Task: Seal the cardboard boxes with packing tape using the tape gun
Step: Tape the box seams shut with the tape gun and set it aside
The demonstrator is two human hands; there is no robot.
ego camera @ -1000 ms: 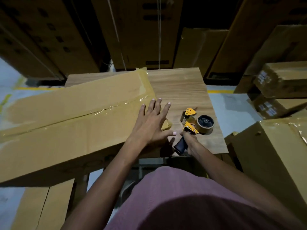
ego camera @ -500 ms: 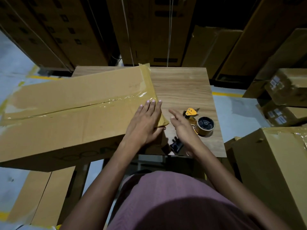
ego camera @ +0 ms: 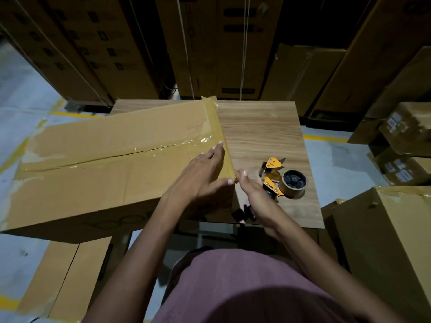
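A long cardboard box point(ego camera: 105, 183) lies across the wooden table point(ego camera: 261, 131), its left part overhanging. Clear tape point(ego camera: 140, 151) runs along its top seam, and brown tape covers its right edge. My left hand point(ego camera: 203, 176) rests flat on the box top at the right end, fingers straight. My right hand point(ego camera: 254, 197) is against the box's right end face, thumb up at the top corner beside my left thumb. The yellow and black tape gun point(ego camera: 277, 180) with its tape roll lies on the table just right of my right hand, untouched.
A large cardboard box point(ego camera: 384, 241) stands close at the right. Smaller labelled boxes point(ego camera: 408, 136) are stacked behind it. Tall cartons point(ego camera: 210, 43) line the back. Flat cardboard point(ego camera: 63, 276) lies on the floor at the lower left.
My right hand let go of the tape gun's handle and moved left to the box's end. The tape gun now lies on the table. My left hand stayed on the box top.
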